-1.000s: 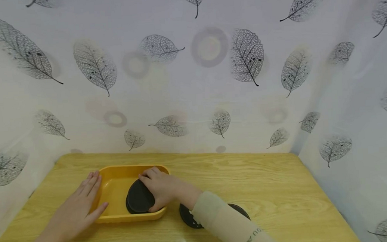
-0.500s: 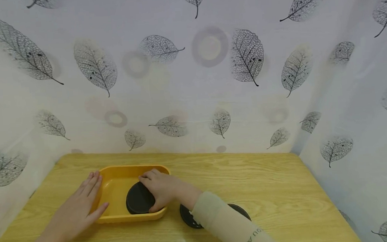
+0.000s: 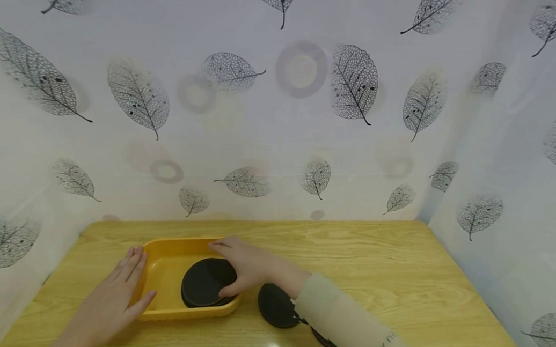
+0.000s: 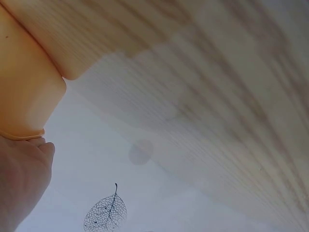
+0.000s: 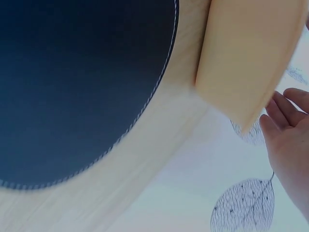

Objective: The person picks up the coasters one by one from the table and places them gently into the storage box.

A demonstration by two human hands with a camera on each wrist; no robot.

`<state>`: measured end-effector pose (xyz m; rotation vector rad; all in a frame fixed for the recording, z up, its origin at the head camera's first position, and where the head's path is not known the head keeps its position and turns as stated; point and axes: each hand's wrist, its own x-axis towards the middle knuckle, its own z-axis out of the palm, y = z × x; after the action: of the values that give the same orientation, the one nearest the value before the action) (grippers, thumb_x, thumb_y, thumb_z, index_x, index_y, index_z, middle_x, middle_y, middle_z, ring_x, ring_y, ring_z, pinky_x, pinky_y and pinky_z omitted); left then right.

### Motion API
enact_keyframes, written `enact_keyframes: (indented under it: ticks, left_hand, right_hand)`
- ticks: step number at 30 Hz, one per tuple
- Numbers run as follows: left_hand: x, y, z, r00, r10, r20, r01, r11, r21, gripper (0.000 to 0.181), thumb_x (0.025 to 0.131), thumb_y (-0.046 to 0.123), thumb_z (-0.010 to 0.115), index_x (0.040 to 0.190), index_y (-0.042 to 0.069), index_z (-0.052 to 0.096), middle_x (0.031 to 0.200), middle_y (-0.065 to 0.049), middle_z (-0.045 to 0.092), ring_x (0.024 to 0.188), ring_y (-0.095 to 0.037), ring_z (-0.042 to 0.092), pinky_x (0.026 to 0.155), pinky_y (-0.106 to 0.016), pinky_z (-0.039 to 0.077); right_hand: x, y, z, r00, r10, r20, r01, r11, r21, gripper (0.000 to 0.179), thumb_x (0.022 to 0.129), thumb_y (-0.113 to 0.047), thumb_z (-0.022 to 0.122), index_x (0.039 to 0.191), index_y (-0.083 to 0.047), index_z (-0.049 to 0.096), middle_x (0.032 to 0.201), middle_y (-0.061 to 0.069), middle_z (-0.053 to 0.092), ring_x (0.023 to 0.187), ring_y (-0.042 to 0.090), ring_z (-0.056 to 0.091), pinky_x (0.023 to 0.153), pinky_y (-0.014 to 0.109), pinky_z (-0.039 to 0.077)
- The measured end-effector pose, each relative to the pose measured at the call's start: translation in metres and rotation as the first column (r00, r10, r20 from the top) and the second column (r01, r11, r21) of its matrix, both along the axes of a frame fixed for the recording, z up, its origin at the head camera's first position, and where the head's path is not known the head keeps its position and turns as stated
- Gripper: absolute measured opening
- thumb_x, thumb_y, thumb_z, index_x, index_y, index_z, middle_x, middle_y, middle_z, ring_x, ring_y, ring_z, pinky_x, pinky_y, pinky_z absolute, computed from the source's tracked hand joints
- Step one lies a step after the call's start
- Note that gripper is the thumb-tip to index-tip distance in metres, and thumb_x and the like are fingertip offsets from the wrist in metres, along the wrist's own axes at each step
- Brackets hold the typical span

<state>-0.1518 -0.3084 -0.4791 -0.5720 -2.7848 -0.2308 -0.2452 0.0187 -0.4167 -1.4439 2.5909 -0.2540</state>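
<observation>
A yellow rectangular tray (image 3: pixel 186 312) stands on the wooden table. Inside its right half lie round black coasters (image 3: pixel 207 280), one stacked on another with edges slightly offset. My left hand (image 3: pixel 110 298) rests against the tray's left side, fingers straight and thumb spread over the near rim. At the tray's right end, my right hand (image 3: pixel 245 264) hovers with loosely extended fingers and thumb beside the coasters. In the right wrist view a black coaster (image 5: pixel 82 87) with white edge stitching lies on the table, close below the wrist.
Right of the tray, another black coaster (image 3: pixel 277 306) lies on the table (image 3: pixel 371 263). A further black disc (image 3: pixel 326 341) is partly hidden by the right sleeve (image 3: pixel 346 314). A leaf-patterned curtain (image 3: pixel 274 114) surrounds the table's back and sides.
My right hand has let go of the coaster in the tray and moved right, uncovering more of the stack and of the coasters on the table. My left hand has stayed in place.
</observation>
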Motion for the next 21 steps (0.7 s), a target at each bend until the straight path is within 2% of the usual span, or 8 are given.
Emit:
enact_keyframes:
  ticks: [2, 6, 9, 13, 16, 18, 21]
  left_hand:
    - [0.000, 0.000, 0.000, 1.000, -0.001, -0.003, 0.001, 1.000, 0.001, 0.085, 0.105, 0.043, 0.062, 0.159, -0.015, 0.033, 0.165, -0.037, 0.035, 0.168, -0.030, 0.002, 0.123, -0.011, -0.020]
    - [0.000, 0.000, -0.001, 1.000, -0.005, -0.019, 0.005, 1.000, -0.006, 0.085, 0.105, 0.043, 0.063, 0.158, -0.016, 0.033, 0.164, -0.038, 0.036, 0.167, -0.021, -0.007, 0.123, -0.011, -0.020]
    - [-0.001, 0.000, 0.000, 1.000, -0.006, -0.023, 0.006, 1.000, -0.009, 0.085, 0.105, 0.043, 0.062, 0.158, -0.016, 0.033, 0.163, -0.038, 0.037, 0.167, -0.021, -0.007, 0.123, -0.010, -0.020]
    - [0.000, 0.001, 0.001, 1.000, -0.003, -0.011, 0.003, 1.000, -0.002, 0.085, 0.104, 0.043, 0.063, 0.158, -0.016, 0.033, 0.164, -0.037, 0.036, 0.167, -0.036, 0.007, 0.123, -0.010, -0.020]
    - [0.001, 0.001, 0.001, 1.000, -0.003, -0.013, 0.004, 1.000, 0.003, 0.085, 0.104, 0.043, 0.063, 0.158, -0.016, 0.033, 0.164, -0.037, 0.036, 0.167, -0.034, 0.005, 0.123, -0.010, -0.020]
    - [0.001, 0.001, 0.000, 1.000, -0.004, -0.021, 0.004, 1.000, 0.003, 0.085, 0.104, 0.042, 0.063, 0.158, -0.016, 0.033, 0.164, -0.037, 0.037, 0.168, -0.026, -0.003, 0.123, -0.010, -0.020]
    - [0.001, 0.001, 0.000, 0.999, -0.005, -0.035, 0.005, 1.000, 0.002, 0.085, 0.104, 0.042, 0.064, 0.158, -0.016, 0.035, 0.163, -0.037, 0.038, 0.167, -0.020, -0.006, 0.123, -0.010, -0.020]
  right_hand:
    - [0.001, 0.008, 0.003, 1.000, -0.009, 0.002, 0.009, 1.000, -0.017, 0.102, 0.091, -0.047, 0.082, 0.167, -0.005, 0.029, 0.170, 0.013, 0.037, 0.156, 0.027, 0.040, 0.129, 0.034, 0.039]
    - [0.005, 0.026, 0.009, 0.999, -0.033, 0.009, 0.033, 0.997, -0.065, 0.102, 0.090, -0.045, 0.083, 0.167, -0.006, 0.030, 0.171, 0.013, 0.037, 0.156, 0.028, 0.040, 0.130, 0.038, 0.038]
    - [0.009, 0.041, 0.013, 0.999, -0.044, 0.022, 0.046, 0.993, -0.107, 0.101, 0.090, -0.042, 0.084, 0.167, -0.006, 0.030, 0.171, 0.013, 0.038, 0.157, 0.029, 0.039, 0.130, 0.040, 0.037]
    - [0.014, 0.059, 0.015, 0.998, -0.050, 0.025, 0.053, 0.988, -0.143, 0.101, 0.089, -0.041, 0.084, 0.167, -0.006, 0.030, 0.170, 0.013, 0.037, 0.156, 0.029, 0.040, 0.129, 0.043, 0.039]
    - [0.019, 0.072, 0.013, 0.998, -0.061, 0.013, 0.062, 0.987, -0.146, 0.102, 0.089, -0.042, 0.084, 0.167, -0.006, 0.030, 0.170, 0.013, 0.037, 0.156, 0.029, 0.040, 0.128, 0.044, 0.041]
    - [0.023, 0.080, 0.011, 0.997, -0.070, 0.012, 0.071, 0.987, -0.142, 0.103, 0.089, -0.043, 0.084, 0.167, -0.005, 0.030, 0.170, 0.013, 0.037, 0.156, 0.029, 0.041, 0.127, 0.046, 0.042]
    - [0.027, 0.092, 0.006, 0.996, -0.085, 0.016, 0.086, 0.987, -0.137, 0.103, 0.088, -0.044, 0.086, 0.166, -0.004, 0.032, 0.169, 0.014, 0.038, 0.155, 0.030, 0.041, 0.126, 0.048, 0.042]
